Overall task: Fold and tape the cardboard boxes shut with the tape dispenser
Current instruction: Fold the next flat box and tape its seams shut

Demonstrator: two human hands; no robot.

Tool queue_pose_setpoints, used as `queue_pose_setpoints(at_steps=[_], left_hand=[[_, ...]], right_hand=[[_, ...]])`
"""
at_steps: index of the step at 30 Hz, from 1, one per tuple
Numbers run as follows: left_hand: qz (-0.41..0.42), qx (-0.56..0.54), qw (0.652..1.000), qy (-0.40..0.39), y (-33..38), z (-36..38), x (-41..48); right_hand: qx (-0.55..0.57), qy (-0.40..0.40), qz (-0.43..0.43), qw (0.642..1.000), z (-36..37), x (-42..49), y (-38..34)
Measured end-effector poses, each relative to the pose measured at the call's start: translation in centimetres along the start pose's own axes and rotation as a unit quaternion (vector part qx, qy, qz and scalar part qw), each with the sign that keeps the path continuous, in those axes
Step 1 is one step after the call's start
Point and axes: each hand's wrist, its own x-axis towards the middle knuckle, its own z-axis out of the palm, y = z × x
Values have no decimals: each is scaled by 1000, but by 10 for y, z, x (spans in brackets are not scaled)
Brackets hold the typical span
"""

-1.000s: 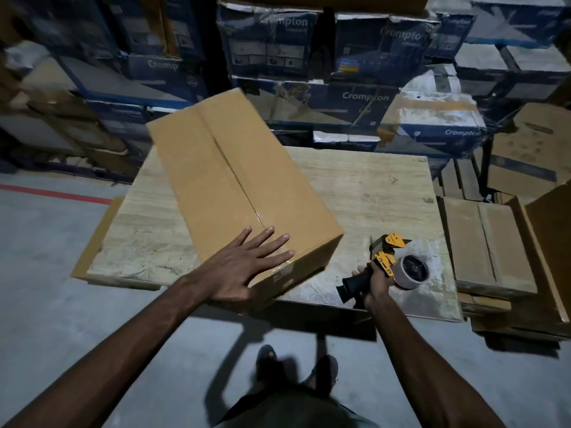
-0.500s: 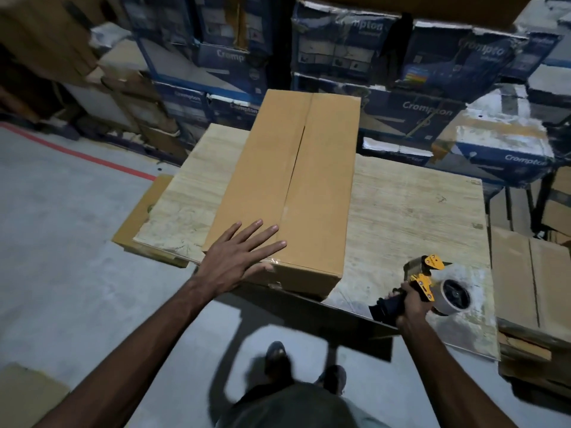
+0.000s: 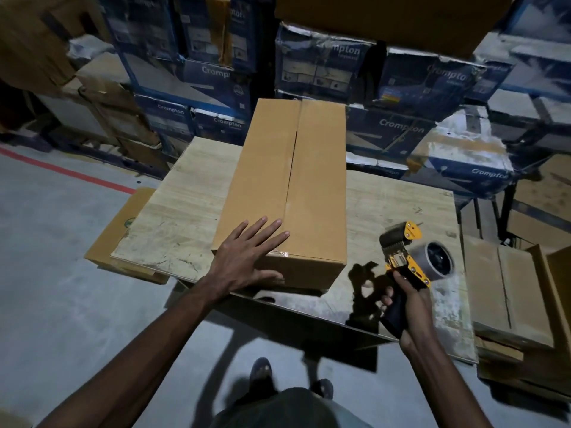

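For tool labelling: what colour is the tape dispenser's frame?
Yellow tape dispenser frame, best in head view.

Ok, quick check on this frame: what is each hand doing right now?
Left hand: open, fingers straight, flat on the near end of the cardboard box.
Right hand: closed around the handle of the tape dispenser, holding it above the table.

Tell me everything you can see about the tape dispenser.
The tape dispenser has a yellow and black frame, a dark roller at its far end, a grey tape roll on one side and a black grip. The right hand holds that grip, with the tool over the wooden table at its near right part. It is right of the cardboard box, not touching it.
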Motion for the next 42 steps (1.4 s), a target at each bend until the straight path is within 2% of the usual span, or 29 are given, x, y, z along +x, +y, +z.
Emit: queue_pose_setpoints(at_steps=[2,4,5,6,7,8,10,11,12,16,17,19,21,24,27,33,37,42], left_hand=[[-68,-167,983,39,14,-12,-1],[-172,-326,920,130,36,-29,1],[-228,-371,886,157,48,-42,2],[-281,-409,854,154,60,-57,4],[-333,-463,814,111,70,-74,7],[-374,-540,753,38,80,-89,11],[-402,-688,594,-109,95,-113,18],[-397,-732,535,-145,99,-119,20],[-395,-754,501,-159,102,-123,22],[-414,-771,462,-140,108,-127,22],[-422,-779,443,-137,106,-126,21],[-438,-803,382,-134,104,-124,16],[-444,-822,332,-130,104,-119,9],[-447,-832,303,-127,106,-108,-1],[-445,-837,290,-130,105,-100,-9],[-483,-812,315,-93,97,-91,-18],[-501,-805,307,-81,95,-87,-28],[-512,-803,302,-24,84,-79,-41]], right_hand=[[-15,-31,-6,999,10,-24,-14],[-34,-54,-9,998,21,-48,-27],[-47,-65,-13,997,25,-58,-32],[-65,-74,-21,995,28,-66,-35],[-89,-81,-38,992,30,-72,-38],[-120,-85,-62,987,33,-79,-39],[-212,-90,-136,964,38,-90,-40],[-272,-92,-183,940,40,-95,-40],[-330,-97,-226,911,39,-97,-38],[-496,-128,-332,792,33,-96,-26],[-524,-127,-349,767,31,-95,-23],[-548,-122,-366,742,30,-93,-20],[-545,-124,-372,741,31,-92,-20],[-533,-126,-375,748,34,-92,-20],[-527,-130,-359,759,34,-89,-19],[-545,-170,-354,741,30,-83,-11],[-572,-182,-359,715,33,-79,-11],[-556,-203,-358,722,43,-74,-16]])
